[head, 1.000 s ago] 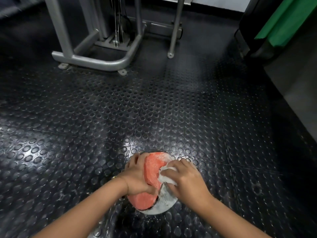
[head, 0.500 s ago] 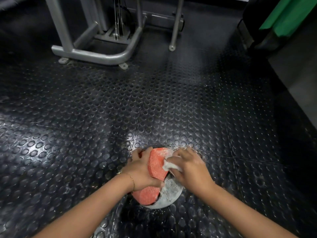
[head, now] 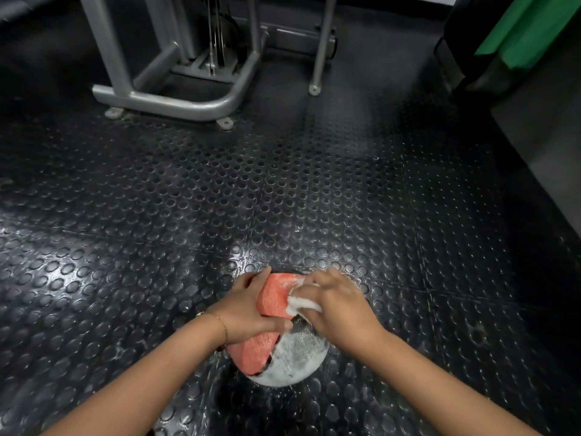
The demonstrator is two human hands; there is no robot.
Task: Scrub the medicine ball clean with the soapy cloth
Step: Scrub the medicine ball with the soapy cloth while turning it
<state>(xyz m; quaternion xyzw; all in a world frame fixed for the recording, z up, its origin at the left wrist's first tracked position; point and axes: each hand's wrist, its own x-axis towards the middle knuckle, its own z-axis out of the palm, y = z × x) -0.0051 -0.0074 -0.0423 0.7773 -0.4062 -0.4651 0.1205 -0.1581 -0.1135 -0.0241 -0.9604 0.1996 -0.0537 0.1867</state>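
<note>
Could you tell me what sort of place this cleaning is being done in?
Most likely a gym. The floor is black studded rubber matting, a grey steel machine frame with cables stands on it, and the thing being scrubbed is a red and grey medicine ball.

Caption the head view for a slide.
Left hand steadies the ball on the floor while right hand scrubs it with a soapy cloth.

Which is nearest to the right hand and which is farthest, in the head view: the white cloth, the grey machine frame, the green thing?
1. White cloth: held in the right hand, on the medicine ball.
2. Grey machine frame: far side of the floor, to the left.
3. Green thing: top right corner.
</note>
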